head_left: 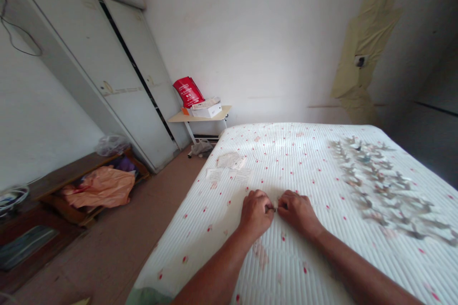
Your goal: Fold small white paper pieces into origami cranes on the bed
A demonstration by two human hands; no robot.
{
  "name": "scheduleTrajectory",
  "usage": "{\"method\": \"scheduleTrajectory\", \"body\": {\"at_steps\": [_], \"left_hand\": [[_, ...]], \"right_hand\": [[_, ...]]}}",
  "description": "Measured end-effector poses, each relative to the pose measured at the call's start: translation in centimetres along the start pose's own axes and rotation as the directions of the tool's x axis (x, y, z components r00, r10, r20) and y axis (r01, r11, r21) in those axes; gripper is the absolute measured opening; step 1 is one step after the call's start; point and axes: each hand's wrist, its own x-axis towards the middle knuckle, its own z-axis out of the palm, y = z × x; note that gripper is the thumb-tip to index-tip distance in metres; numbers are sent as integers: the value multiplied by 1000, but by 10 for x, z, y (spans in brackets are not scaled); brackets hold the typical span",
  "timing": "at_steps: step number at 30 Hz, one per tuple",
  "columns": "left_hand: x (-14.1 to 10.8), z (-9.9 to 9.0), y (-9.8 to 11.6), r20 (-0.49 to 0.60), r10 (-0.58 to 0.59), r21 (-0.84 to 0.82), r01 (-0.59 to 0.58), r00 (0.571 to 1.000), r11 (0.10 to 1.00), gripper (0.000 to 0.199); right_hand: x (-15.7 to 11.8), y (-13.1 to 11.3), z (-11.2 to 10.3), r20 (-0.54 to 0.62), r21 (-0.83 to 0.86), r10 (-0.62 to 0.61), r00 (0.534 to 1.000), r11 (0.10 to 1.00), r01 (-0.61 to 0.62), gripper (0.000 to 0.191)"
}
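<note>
left hand (255, 214) and right hand (298, 212) close together on white quilted red-dotted mattress (293, 267), nearly meeting. left fingers (266, 208) pinched on tiny dark slender item (271, 209), possibly metal, kind hidden by fingers. looks light, stiff, easily dropped; fingertip hold at exposed end suits it. cannot tell if right hand grips it. loose white paper slips (231, 161) lie ahead on mattress; grey-brown scattered flat scraps (375, 186) to right, too blurred to identify.
</note>
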Motion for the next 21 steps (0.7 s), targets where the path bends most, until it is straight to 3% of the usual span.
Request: {"method": "scheduleTrajectory", "body": {"at_steps": [21], "left_hand": [[2,-1,4,1,-39,16,39,999,999,8]], "right_hand": [[0,-3,1,5,-75,-9,1000,997,10,14]]}}
